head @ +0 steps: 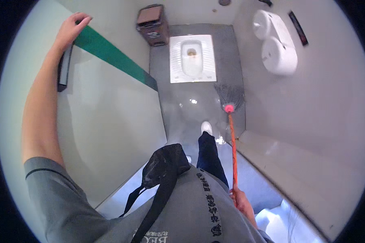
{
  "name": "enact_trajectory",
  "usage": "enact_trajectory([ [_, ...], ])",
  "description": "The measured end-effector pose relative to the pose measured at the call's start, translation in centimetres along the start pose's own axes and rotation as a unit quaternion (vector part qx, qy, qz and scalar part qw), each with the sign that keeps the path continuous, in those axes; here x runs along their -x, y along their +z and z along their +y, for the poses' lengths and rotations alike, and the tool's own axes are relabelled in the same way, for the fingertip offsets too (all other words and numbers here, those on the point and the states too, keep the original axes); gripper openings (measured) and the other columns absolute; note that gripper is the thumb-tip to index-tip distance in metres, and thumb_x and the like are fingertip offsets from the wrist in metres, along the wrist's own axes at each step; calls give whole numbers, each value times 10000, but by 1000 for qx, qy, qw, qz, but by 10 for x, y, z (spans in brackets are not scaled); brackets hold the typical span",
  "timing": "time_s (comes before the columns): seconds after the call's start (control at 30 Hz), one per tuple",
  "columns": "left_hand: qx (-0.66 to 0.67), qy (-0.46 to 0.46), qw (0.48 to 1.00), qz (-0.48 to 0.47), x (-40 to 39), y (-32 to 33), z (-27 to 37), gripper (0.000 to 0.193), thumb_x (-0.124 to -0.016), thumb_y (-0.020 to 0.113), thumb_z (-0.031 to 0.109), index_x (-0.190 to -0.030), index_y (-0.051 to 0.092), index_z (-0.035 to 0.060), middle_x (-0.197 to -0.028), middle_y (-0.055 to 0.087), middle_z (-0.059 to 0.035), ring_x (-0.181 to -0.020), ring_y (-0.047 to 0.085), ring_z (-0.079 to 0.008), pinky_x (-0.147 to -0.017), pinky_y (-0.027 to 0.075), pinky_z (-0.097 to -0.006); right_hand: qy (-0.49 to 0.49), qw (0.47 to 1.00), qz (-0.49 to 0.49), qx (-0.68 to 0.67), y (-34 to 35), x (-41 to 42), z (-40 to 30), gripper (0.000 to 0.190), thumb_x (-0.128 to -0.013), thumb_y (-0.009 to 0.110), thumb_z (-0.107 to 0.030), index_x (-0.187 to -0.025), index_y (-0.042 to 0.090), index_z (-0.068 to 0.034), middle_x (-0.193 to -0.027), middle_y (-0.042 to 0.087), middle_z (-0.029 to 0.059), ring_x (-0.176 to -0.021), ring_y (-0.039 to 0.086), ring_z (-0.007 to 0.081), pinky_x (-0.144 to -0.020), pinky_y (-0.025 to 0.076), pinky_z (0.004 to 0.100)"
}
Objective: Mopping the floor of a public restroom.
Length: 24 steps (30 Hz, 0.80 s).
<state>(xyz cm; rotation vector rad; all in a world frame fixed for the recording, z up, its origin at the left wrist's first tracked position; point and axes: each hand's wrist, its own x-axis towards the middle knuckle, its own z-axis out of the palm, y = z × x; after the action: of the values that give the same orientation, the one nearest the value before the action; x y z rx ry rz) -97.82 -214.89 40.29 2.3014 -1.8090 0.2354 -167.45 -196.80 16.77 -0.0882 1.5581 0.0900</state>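
Raised at the upper left, my left hand (pixel 74 27) rests at the upper edge of a pale stall door (pixel 115 106) with a green band (pixel 112 57); its fingers are bent, and their undersides are hidden. Low on the right, my right hand (pixel 241 200) is closed around the orange handle (pixel 233 152) of a mop. The mop's grey strands (pixel 231 94) and pink head socket (pixel 229 108) lie on the grey floor, right of and nearer to me than a white squat toilet (pixel 193 57) with brown matter in its bowl.
A brown waste bin (pixel 153 25) stands left of the toilet. White toilet paper dispensers (pixel 275 42) hang on the right wall (pixel 316 100). My white shoe (pixel 206 128) is on the wet, shiny floor (pixel 182 121). A black bag (pixel 164 167) hangs at my front.
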Motion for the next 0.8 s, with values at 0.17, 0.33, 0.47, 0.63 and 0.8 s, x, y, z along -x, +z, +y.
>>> enact_trajectory([
  [0.17, -180, -16, 969, -168, -5, 15, 51, 364, -771, 529, 336, -1069, 555, 128, -1101, 536, -48, -1053, 480, -233, -968, 274, -363, 33, 999, -24, -27, -41, -26, 99, 404, -850, 428, -462, -784, 484, -68, -507, 382, -11, -367, 322, 108, -336, 257, 227],
  [0.33, -114, 145, 982, -48, 80, -25, 230, 347, -743, 495, 284, -991, 598, 64, -1046, 538, -164, -1046, 459, -308, -936, 295, -410, 41, 995, -88, 23, -38, -2, 153, 380, -868, 415, -425, -732, 503, -82, -480, 361, -32, -349, 301, 93, -331, 270, 225],
  [0.47, 114, 263, 958, 24, 117, -19, 308, 325, -768, 474, 269, -981, 596, 55, -1026, 542, -157, -1044, 463, -280, -952, 273, -409, 91, 983, -156, -24, -44, 39, 170, 375, -871, 412, -425, -728, 499, -89, -484, 353, -45, -360, 304, 82, -330, 261, 218],
  [0.63, 288, 284, 913, 50, 183, -57, 343, 301, -769, 522, 225, -979, 572, 15, -1018, 533, -167, -1022, 477, -267, -900, 349, -357, 135, 956, -261, 5, -47, 25, 168, 373, -863, 418, -446, -720, 486, -109, -491, 342, -62, -371, 319, 60, -332, 271, 197],
  [0.8, 407, 152, 900, 42, 215, -81, 348, 269, -787, 516, 205, -961, 573, 8, -952, 553, -77, -919, 502, -142, -814, 389, -275, 154, 953, -154, 212, -43, -3, 151, 412, -840, 427, -500, -640, 466, -141, -474, 349, -55, -350, 303, 56, -322, 252, 214],
])
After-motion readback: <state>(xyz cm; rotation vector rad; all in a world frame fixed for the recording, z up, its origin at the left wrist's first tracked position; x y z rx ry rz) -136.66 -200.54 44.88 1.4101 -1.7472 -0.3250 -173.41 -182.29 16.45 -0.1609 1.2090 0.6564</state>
